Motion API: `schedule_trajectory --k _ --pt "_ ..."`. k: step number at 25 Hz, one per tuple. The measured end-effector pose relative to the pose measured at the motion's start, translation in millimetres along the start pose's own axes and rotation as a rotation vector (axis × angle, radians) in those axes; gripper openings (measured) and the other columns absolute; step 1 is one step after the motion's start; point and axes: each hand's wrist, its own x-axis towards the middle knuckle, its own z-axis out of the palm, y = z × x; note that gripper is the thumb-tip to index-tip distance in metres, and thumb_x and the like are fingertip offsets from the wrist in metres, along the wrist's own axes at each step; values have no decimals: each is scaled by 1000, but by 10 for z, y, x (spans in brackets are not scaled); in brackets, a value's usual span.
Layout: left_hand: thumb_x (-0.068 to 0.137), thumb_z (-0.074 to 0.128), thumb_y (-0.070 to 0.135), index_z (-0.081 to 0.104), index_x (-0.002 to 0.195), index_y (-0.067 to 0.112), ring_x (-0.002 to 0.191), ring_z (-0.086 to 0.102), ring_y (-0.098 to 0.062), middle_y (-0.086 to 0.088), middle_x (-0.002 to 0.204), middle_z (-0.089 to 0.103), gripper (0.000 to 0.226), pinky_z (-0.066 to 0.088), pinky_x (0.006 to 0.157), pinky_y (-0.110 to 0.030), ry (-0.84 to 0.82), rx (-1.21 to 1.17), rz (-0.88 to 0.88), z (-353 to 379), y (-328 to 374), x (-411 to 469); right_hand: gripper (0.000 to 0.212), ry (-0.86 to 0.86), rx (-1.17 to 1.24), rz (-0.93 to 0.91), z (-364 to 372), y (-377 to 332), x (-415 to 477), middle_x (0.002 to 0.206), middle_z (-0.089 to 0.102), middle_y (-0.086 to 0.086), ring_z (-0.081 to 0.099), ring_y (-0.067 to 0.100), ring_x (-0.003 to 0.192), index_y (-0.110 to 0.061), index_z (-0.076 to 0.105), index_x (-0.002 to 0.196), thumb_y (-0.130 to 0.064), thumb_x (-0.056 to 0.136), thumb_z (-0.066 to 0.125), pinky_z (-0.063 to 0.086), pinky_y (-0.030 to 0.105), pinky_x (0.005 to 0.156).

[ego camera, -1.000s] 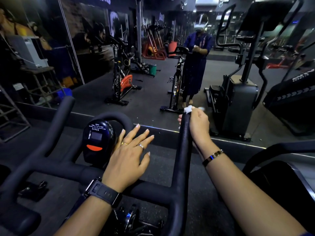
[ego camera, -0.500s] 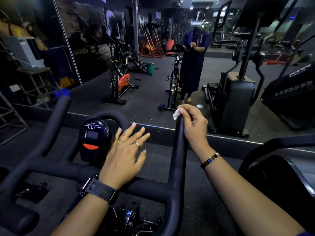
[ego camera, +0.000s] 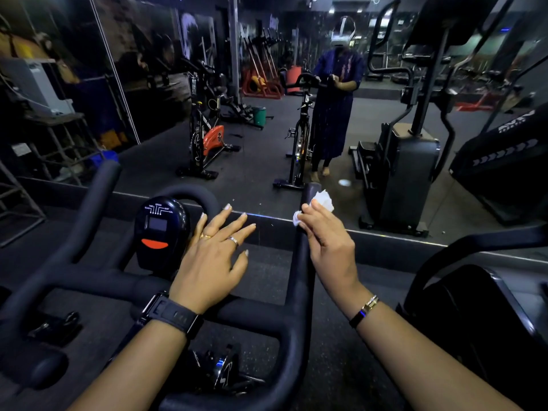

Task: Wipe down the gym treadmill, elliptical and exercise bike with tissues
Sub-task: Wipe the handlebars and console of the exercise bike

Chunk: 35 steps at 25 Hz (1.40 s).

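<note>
Right hand [ego camera: 329, 241] pinches one white tissue [ego camera: 323, 200] in curled fingers, against the right horn [ego camera: 300, 277] of the exercise bike handlebar [ego camera: 258, 315], just short of the horn's tip. Left hand [ego camera: 210, 262]: fingers spread and straight, gripping nothing, palm on the crossbar just right of the console [ego camera: 160, 232]. Horn tip sits near the mirror's lower edge [ego camera: 385, 235]; a strip of floor lies between. Open gap between the two hands, floor showing through. Right forearm runs near a dark machine housing [ego camera: 474, 321], apart from it. Counts: 2 hands, 1 tissue, 1 console, 2 forward horns plus 1 centre loop, 2 rings on the left hand, 1 watch [ego camera: 172, 314], 1 bracelet [ego camera: 364, 310]. Mirror shows 2 bikes, 1 elliptical [ego camera: 409, 173], 1 green bin [ego camera: 259, 115].
</note>
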Motion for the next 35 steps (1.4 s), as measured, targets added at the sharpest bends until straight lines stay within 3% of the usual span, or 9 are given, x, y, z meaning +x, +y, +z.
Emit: schedule_trajectory --k 6,13,17,20,22,27,30,32,35 --pt "86 32 43 58 136 22 146 12 -7 4 148 47 59 -2 120 -36 -10 27 10 10 17 1 17 -155 7 -69 -281 -305 -586 116 69 7 57 17 121 -2 73 104 -2 87 67 45 32 104" --pt "86 32 43 59 135 25 148 18 -18 7 148 47 59 3 120 -45 -53 88 47 6 3 16 12 -342 291 261 -684 -714 -611 102 71 -16 63 -5 102 -23 76 92 -26 88 65 45 14 92" --pt "87 43 34 58 135 25 148 18 -19 6 148 47 51 3 121 -46 -64 95 22 -18 10 41 8 -276 -49 100 -558 -465 -175 94 73 -1 63 14 95 -16 73 82 -9 80 71 40 16 88" --pt "86 43 34 59 134 26 149 17 -19 6 148 48 51 2 121 -46 -88 131 9 -12 32 10 31 -440 -251 94 -517 -714 -568 101 71 4 66 25 90 -15 70 91 0 66 78 49 27 77" --pt "85 41 34 60 133 25 149 18 -20 5 147 49 52 2 121 -46 -88 136 7 -14 50 28 46 -481 -285 22 -652 -909 -853 106 71 6 68 24 92 -7 71 104 0 60 80 54 24 75" --pt "85 38 36 60 133 26 149 15 -19 7 147 49 54 0 121 -45 -112 137 -2 -29 55 1 49 -594 -91 -77 -1121 -1424 -1195 112 70 0 64 17 101 -9 68 117 -8 77 41 56 23 78" --pt "85 37 36 61 132 27 150 14 -18 9 146 49 54 -2 120 -44 -134 121 -11 -66 81 39 29 -517 130 -34 -1134 -1360 -957 107 69 -1 60 17 98 -12 68 106 -10 86 48 49 22 88" --pt "84 37 36 62 131 29 150 13 -19 10 147 48 53 -3 120 -44 -148 135 -14 -90 93 58 23 -385 38 63 -975 -1049 -672 103 69 6 57 22 96 -8 71 99 1 81 59 37 17 91" --pt "88 41 35 62 130 31 150 10 -18 11 147 47 47 -5 120 -44 -174 163 -15 -96 96 13 26 -348 -87 265 -791 -862 -726 92 65 8 58 31 85 -7 73 101 1 79 61 32 16 78"
